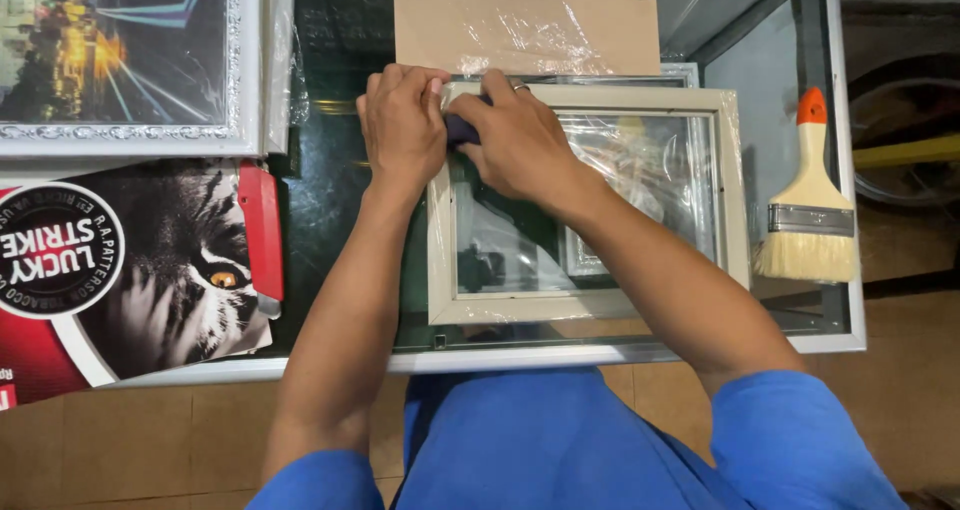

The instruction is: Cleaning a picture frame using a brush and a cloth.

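Head view: both hands met at the top-left corner of a plastic-wrapped picture frame (590, 300) lying on the glass desk (840, 342); left hand (403, 122) pressed flat, right hand (513, 140) gripped a small dark tool (460, 129). A paintbrush (810, 205) lay apart.

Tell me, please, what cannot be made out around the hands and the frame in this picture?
- Dark tool, head view: mostly covered by the left hand and right hand; its kind is unclear.
- Frame top-left corner: hidden under both hands.
- Frame glass: plastic wrap and reflections blur what lies beneath.
- Board: cut off by the top edge.
- Poster: cut off by the left edge.
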